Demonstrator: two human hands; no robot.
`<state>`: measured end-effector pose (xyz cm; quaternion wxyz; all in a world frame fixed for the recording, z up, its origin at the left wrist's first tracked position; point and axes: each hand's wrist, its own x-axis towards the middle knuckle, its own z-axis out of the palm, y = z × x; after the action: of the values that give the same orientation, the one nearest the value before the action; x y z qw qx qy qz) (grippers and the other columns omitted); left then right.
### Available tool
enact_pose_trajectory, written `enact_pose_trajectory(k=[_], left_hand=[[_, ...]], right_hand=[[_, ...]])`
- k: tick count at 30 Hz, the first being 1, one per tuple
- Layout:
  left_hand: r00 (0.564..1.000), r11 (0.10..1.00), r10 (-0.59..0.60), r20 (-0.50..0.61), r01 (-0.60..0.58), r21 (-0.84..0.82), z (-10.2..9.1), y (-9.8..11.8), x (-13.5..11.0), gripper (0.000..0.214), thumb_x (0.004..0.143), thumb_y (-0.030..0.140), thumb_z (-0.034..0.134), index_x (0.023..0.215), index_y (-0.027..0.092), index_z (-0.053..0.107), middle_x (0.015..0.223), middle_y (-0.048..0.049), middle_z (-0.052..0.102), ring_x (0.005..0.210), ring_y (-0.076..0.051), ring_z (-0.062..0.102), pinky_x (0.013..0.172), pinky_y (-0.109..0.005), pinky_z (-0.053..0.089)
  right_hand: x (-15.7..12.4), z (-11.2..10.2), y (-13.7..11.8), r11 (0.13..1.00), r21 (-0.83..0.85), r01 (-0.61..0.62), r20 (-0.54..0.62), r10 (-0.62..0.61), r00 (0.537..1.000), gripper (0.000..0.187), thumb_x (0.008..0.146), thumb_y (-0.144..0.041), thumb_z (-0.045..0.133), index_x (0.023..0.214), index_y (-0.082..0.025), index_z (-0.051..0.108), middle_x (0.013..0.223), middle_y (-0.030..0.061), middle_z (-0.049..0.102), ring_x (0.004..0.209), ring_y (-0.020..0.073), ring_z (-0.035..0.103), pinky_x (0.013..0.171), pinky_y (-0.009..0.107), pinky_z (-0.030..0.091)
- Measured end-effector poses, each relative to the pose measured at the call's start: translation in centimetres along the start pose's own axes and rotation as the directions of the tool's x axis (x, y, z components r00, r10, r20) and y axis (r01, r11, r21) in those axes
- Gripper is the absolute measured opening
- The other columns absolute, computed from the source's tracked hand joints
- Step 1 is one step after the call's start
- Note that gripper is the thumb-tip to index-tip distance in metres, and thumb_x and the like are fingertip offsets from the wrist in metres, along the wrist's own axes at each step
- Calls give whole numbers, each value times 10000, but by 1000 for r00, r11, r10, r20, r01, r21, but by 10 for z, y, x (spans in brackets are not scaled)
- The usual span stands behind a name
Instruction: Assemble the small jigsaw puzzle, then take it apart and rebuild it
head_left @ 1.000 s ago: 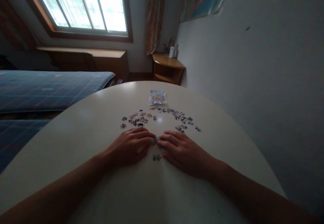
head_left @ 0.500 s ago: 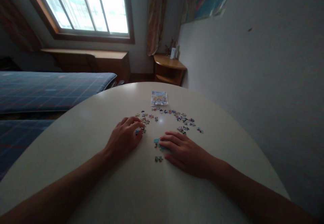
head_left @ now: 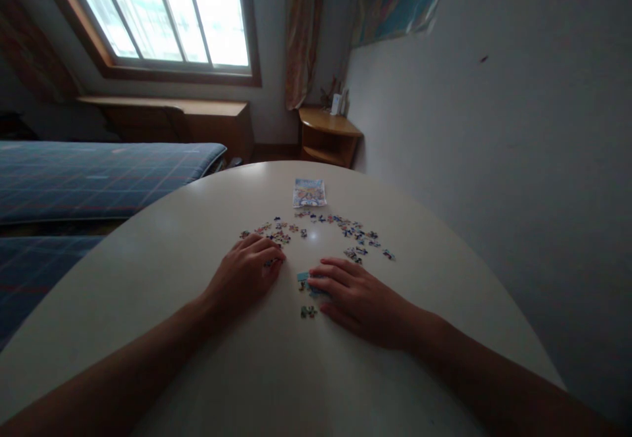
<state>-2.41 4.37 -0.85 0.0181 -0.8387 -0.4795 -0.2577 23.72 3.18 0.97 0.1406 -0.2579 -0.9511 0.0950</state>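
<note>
My left hand (head_left: 248,267) rests at the left of the scattered jigsaw pieces (head_left: 280,235), fingers curled and closed toward the thumb. A dark bluish jigsaw piece (head_left: 269,262) shows between its fingers and thumb. Flat over a small joined patch with a light-blue piece (head_left: 303,277) lies my right hand (head_left: 356,297), its fingers spread and covering part of the patch. Just left of the right thumb are joined greenish pieces (head_left: 309,312). Further back, a small picture sheet (head_left: 309,193) lies on the white round table (head_left: 237,384).
More loose pieces (head_left: 356,230) form an arc at the back right. A plaid bed (head_left: 108,177) stands beyond the table's left edge, and a white wall (head_left: 518,180) runs along the right. A corner shelf (head_left: 328,124) is behind.
My left hand's fingers have drawn in toward the thumb, around the bluish piece. Pieces formerly behind that hand now show at its far side. My right hand has stayed in place.
</note>
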Motion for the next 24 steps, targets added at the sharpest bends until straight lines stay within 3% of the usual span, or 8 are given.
enact_pose_trajectory(k=[6,12,24], left_hand=[[999,999,32,-26,-32,-20,4,-4,-1,162,907,206,534,917,222,695,1018,-49,718,973,-219,620,901,-427,522],[997,997,-77,-16,77,25,2,-3,-1,202,888,198,552,1056,205,664,1198,-66,672,1149,-280,569,974,-499,500],[993,993,-105,-46,107,41,4,-3,-1,258,885,206,517,1113,204,639,1221,-86,662,1159,-286,575,991,-528,499]], right_hand=[[0,0,0,1000,12,6,5,-6,1000,405,977,-316,484,1358,-179,506,1381,99,557,1366,215,395,1140,430,353],[-1,-1,1,1000,10,-20,28,19,999,452,974,-339,490,1397,-181,467,1426,102,519,1380,225,379,1148,445,333],[0,-1,0,999,2,-36,32,36,999,469,972,-367,486,1405,-189,467,1427,110,519,1387,237,372,1148,462,319]])
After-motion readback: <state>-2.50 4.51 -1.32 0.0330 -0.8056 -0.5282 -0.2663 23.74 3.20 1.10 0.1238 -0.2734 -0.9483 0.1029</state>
